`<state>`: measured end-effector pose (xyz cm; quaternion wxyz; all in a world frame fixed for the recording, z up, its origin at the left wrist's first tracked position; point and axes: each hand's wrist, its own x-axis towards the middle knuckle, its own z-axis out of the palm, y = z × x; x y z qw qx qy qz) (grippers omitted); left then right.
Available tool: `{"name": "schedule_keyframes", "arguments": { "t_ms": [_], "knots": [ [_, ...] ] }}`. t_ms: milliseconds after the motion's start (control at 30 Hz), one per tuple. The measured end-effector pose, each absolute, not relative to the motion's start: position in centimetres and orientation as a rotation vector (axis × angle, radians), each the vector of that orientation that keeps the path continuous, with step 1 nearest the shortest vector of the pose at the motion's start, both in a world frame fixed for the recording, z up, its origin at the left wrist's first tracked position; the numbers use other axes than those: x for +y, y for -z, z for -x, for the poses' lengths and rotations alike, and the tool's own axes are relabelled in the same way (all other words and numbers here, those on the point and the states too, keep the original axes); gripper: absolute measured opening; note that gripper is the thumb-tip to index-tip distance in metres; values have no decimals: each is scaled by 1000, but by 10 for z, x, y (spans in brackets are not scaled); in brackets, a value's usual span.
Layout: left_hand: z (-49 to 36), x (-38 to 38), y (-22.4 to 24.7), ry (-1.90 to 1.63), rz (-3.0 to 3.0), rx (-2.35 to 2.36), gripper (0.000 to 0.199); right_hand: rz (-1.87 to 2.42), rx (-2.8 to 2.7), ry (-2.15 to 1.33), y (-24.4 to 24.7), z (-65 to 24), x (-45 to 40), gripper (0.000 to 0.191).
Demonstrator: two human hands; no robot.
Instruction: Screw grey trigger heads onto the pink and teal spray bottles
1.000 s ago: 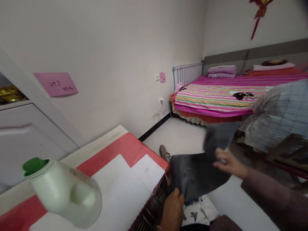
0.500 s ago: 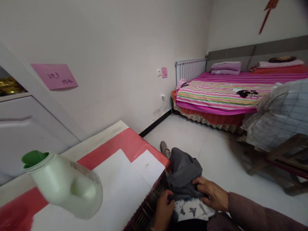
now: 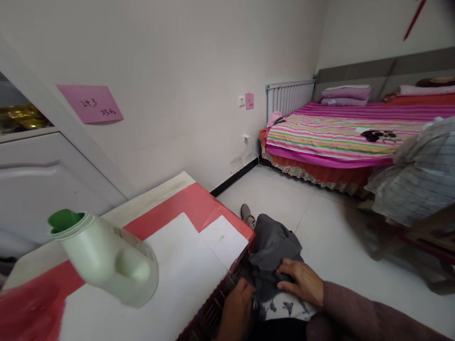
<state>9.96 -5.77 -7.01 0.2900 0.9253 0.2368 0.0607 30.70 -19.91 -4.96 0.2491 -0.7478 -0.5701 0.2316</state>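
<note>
My left hand [image 3: 237, 307] is low in the frame, between the table edge and my lap, with its fingers curled. A dark rounded thing shows beside its fingertips; what it is stays unclear. My right hand [image 3: 301, 282] rests on my thigh, fingers apart, over grey trousers [image 3: 273, 241] and the edge of a white cloth with a dark printed pattern [image 3: 284, 307]. On the table to the left, out of both hands, a pale green plastic bottle [image 3: 103, 255] with a bent wide neck and a green mouthpiece [image 3: 66, 220] lies tilted.
A red and white cover [image 3: 170, 255] lies over the table, whose dark woven-looking side [image 3: 209, 312] faces my left hand. Ahead stands a bed [image 3: 327, 137] with striped sheets. A wooden stool [image 3: 426, 246] and a cloth-covered item [image 3: 412, 175] stand at the right.
The view has shifted slightly left. My left fingers have curled in closer over the dark thing. My right hand has slid slightly left on my thigh. The bottle stays on the table.
</note>
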Motion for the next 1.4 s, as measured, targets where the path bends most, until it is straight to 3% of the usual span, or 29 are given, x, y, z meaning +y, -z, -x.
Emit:
{"name": "schedule_keyframes", "arguments": {
  "t_ms": [133, 300, 400, 600, 867, 1200, 1400],
  "knots": [
    [-98, -61, 64, -189, -2599, 572, 34, 1978, -1466, -712, 56, -300, -180, 47],
    [-98, -60, 55, -282, -2630, 582, 30, 1743, -1342, -722, 54, -300, -172, 22],
    [-100, -59, 50, -284, -2641, 549, 29, 1645, -1262, -746, 54, -299, -173, 16],
    [-100, -55, 56, -276, -2727, 437, 24, 1438, -1201, -941, 63, -296, -175, 22],
    [-104, -56, 42, -374, -2432, 553, 19, 1258, -1294, -940, 58, -302, -180, 39],
    [-120, -35, 40, -375, -1961, 411, 5, 1179, -1355, -930, 55, -302, -181, 37],
    [-133, -31, 35, -427, -2005, 374, 13, 1196, -1353, -919, 53, -306, -182, 37]
  ]
}}
